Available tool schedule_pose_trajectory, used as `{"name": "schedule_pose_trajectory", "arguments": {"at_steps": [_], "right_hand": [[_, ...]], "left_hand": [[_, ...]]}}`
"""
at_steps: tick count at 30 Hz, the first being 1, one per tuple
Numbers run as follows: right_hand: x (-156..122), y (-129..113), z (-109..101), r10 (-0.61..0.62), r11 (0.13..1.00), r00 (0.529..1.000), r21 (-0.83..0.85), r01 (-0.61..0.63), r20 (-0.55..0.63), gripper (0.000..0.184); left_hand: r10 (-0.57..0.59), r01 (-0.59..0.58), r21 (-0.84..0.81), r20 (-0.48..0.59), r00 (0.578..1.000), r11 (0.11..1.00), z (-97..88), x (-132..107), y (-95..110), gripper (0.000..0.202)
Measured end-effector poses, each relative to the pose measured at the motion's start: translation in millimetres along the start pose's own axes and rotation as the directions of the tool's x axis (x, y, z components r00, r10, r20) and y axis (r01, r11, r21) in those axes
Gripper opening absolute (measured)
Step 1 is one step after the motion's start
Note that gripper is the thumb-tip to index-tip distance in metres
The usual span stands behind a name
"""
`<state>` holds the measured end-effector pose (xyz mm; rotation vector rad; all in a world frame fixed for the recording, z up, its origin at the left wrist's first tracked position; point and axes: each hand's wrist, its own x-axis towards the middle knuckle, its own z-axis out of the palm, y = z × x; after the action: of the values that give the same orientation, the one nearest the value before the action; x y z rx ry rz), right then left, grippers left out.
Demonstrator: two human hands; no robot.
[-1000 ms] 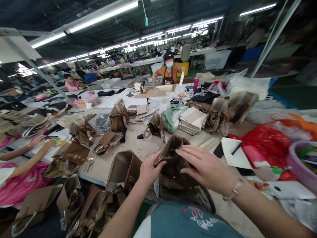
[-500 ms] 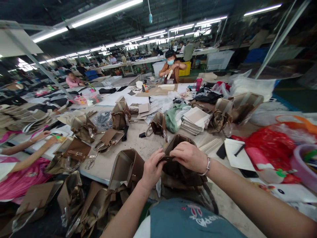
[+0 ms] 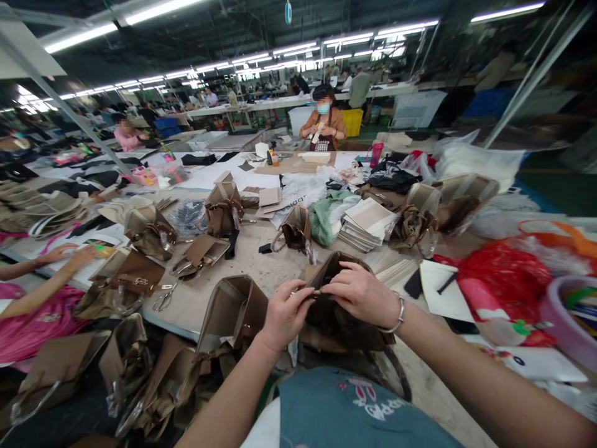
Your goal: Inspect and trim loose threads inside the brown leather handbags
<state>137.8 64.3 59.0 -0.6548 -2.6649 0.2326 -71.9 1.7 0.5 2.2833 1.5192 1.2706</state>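
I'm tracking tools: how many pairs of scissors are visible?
1 that I can make out: the scissors on the table, left of the wearer's left hand; others may be hidden.

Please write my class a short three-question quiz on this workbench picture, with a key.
1. True or false: a bracelet circles the camera wearer's right wrist.
2. What do the wearer's left hand and right hand both pinch?
a) scissors
b) a brown bag
c) a red plastic bag
3. Fill the gap: the basin at the far right is ____ in colour.

Key: 1 true; 2 b; 3 purple.
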Motion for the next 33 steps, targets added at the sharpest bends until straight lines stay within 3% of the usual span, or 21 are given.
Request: {"name": "schedule_pose_trajectory", "arguments": {"at_steps": [12, 20, 22, 27, 33], "right_hand": [[5, 0, -1, 0.026, 1.000, 0.997, 0.013, -0.027, 0.068, 0.018], [11, -2, 1, 0.097, 0.995, 0.994, 0.029, -0.099, 0.050, 0.015], [14, -3, 2, 0.150, 0.988, 0.988, 0.031, -0.152, 0.042, 0.016], [22, -4, 5, 0.264, 0.964, 0.964, 0.025, -0.265, 0.016, 0.014], [32, -3, 9, 0.336, 0.942, 0.942, 0.000, -0.336, 0.003, 0.016]], "left_hand": [[0.013, -0.013, 0.000, 0.017, 1.000, 1.000, 0.0, 5, 5, 0.017], [-0.111, 0.108, -0.136, -0.012, 0.994, 0.985, 2.7, 4, 6, 0.012], [-0.182, 0.172, -0.182, -0.035, 0.983, 0.968, 4.5, 4, 6, 0.019], [-0.371, 0.341, -0.252, -0.085, 0.925, 0.906, 7.0, 4, 10, 0.063], [-0.428, 0.397, -0.232, -0.101, 0.898, 0.888, 9.9, 6, 16, 0.060]]}}
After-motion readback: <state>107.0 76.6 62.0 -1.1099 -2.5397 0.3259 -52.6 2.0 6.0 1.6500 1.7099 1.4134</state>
